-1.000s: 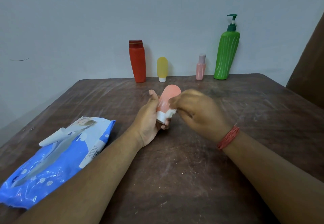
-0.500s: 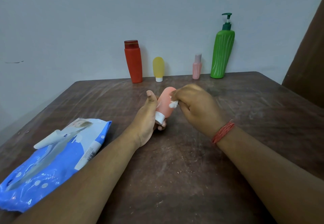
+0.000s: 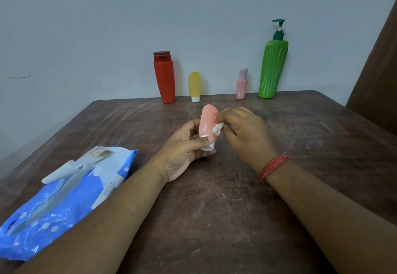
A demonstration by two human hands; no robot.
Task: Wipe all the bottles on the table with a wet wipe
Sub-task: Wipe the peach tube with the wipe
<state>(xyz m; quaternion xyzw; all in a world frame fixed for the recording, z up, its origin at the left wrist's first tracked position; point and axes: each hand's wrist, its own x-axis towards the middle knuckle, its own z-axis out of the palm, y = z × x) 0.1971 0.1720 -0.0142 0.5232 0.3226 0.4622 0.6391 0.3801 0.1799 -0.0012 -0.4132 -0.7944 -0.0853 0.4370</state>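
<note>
A scuffed brown table [image 3: 214,220] meets a pale wall, with a blue wipes pack [image 3: 64,192] lying at the near left. At centre, the left hand [image 3: 184,149] grips the cap end of a tilted pink bottle [image 3: 208,121], while the right hand [image 3: 245,132] pinches a wet wipe [image 3: 217,128] against the bottle's right side. Along the far edge stand a red bottle [image 3: 164,78], yellow bottle [image 3: 194,85], small pink bottle [image 3: 242,84] and green pump bottle [image 3: 272,67].

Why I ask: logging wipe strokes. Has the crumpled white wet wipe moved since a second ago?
Yes. The wet wipe moved away from the person, toward the standing green plastic pump bottle.
</note>
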